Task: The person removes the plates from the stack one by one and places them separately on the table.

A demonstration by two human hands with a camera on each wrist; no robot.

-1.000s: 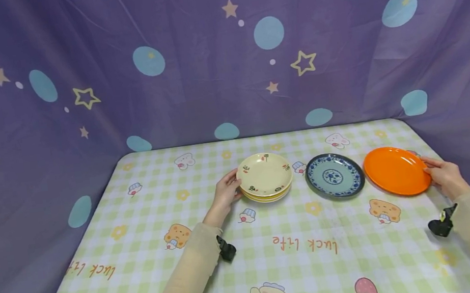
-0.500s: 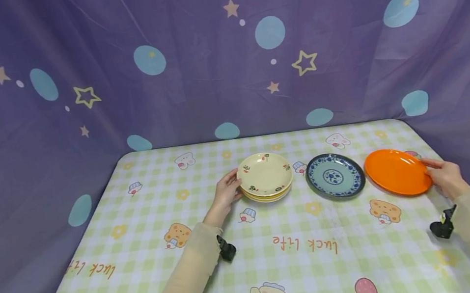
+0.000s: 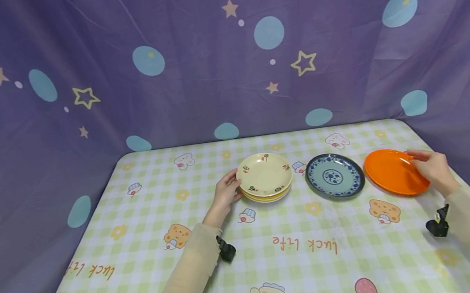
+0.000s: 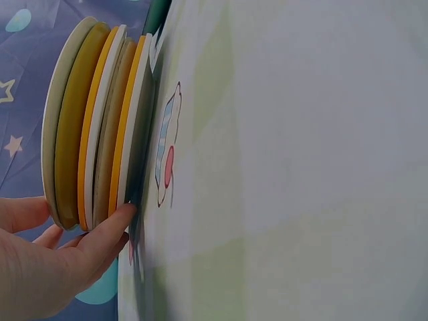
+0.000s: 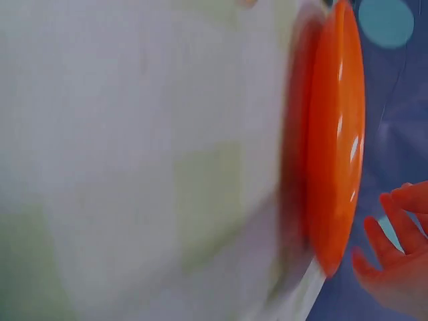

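Observation:
In the head view, a stack of plates (image 3: 264, 174) stands near the middle of the table, its cream top plate patterned with small pictures. My left hand (image 3: 226, 190) holds the stack's left edge. From the left wrist, the thumb (image 4: 23, 214) lies at the top plate's rim while a finger reaches the lowest plate; cream, yellow and white rims show between. On the right lies an orange plate (image 3: 392, 173). Over its right edge is my right hand (image 3: 436, 167), fingers loosely bent; the right wrist view shows them apart from the plate (image 5: 338, 147).
A light blue plate (image 3: 333, 176) with a dark flowered rim lies between the stack and the orange plate. The checked tablecloth (image 3: 305, 276) covers the table, and a purple curtain (image 3: 212, 110) hangs behind it and at both sides.
My right hand has let go of the orange plate's right rim and moved slightly left and up over it. The left hand and the stack have stayed in place.

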